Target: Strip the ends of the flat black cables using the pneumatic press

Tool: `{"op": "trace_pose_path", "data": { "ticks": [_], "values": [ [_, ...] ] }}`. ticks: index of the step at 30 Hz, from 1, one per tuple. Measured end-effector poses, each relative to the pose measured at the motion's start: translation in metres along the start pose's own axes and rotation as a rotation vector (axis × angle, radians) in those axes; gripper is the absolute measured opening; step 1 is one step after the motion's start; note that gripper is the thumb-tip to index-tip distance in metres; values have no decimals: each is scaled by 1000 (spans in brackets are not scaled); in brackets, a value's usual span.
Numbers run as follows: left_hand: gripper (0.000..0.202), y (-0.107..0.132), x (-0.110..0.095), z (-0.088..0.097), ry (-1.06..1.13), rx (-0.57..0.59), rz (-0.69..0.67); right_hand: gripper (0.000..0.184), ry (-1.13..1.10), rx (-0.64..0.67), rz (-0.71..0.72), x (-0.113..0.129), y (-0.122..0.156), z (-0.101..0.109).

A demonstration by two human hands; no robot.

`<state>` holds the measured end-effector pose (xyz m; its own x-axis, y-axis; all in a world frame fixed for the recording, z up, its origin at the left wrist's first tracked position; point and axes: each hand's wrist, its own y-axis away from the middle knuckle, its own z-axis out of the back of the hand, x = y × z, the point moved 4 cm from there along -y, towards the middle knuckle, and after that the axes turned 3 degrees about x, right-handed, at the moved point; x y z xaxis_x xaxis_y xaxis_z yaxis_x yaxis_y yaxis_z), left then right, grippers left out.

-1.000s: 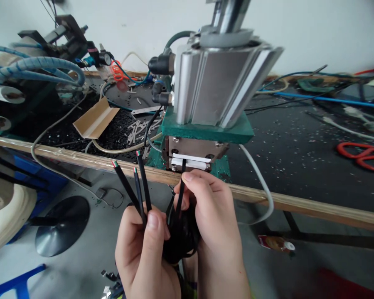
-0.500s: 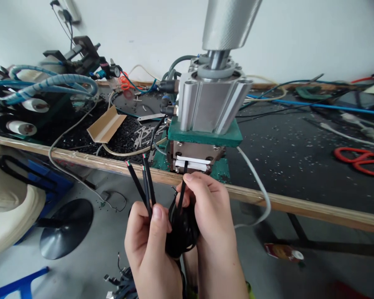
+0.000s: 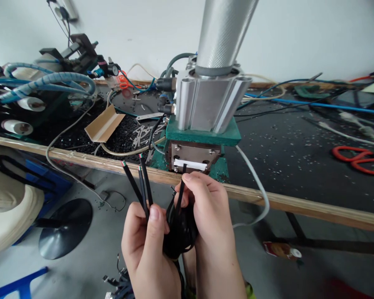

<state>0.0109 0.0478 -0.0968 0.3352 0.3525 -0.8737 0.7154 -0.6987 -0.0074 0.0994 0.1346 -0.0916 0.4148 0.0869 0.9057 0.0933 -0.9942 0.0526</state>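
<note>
My left hand (image 3: 146, 245) is closed round a bundle of black cables (image 3: 179, 230). Three cable ends (image 3: 140, 176) with stripped coloured wires stick up from it. My right hand (image 3: 210, 211) pinches a single black cable (image 3: 181, 189) and holds its tip up at the white slot (image 3: 190, 164) in the front of a small pneumatic press (image 3: 202, 120). The press has a silver cylinder body on a green plate and stands at the bench's front edge.
The wooden bench edge (image 3: 299, 203) runs across the view. A folded cardboard piece (image 3: 104, 123), loose cut wire bits and hoses lie at the left, with blue coiled tubing (image 3: 46, 81). Red scissors (image 3: 358, 158) lie at the right. A black disc base (image 3: 65, 228) stands on the floor.
The view has tilted up and shifted a little. My right hand still holds the single cable at the press slot; both hands have barely moved.
</note>
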Motion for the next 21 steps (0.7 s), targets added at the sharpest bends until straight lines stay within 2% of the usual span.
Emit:
{"op": "trace_pose_path", "data": {
  "ticks": [4,9,16,21],
  "values": [
    [57,1,1,0,-7,-8,10,34,-6,-48,-12,3,4,-1],
    [58,3,5,3,-15,-13,13,35,0,3,35,0,3,1],
    [61,12,27,10,10,0,86,33,173,287,257,3,0,10],
    [63,22,28,7,65,-95,108,32,190,404,327,13,6,4]
  ]
}}
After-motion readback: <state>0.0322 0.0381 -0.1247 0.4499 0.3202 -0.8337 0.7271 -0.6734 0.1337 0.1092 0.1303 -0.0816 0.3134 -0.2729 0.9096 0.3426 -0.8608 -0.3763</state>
